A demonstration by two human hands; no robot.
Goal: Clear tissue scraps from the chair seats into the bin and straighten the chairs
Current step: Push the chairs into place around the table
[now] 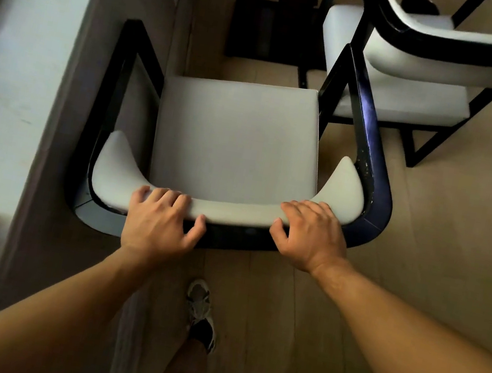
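Note:
A black-framed armchair with a white padded seat [237, 132] stands right below me, its back toward me. My left hand [160, 221] grips the top of the backrest [234, 212] left of centre, fingers curled over the white padding and thumb on the black frame. My right hand [311, 233] grips the same backrest right of centre. The seat shows no tissue scraps. A second matching chair [421, 62] stands at the upper right, turned at an angle, its seat bare where visible. No bin is in view.
A pale wall or ledge [11, 82] runs along the left, close to the chair's left arm. The second chair's frame nearly touches the near chair's right arm [365, 125]. My foot in a sneaker [200, 312] stands on the wooden floor behind the chair.

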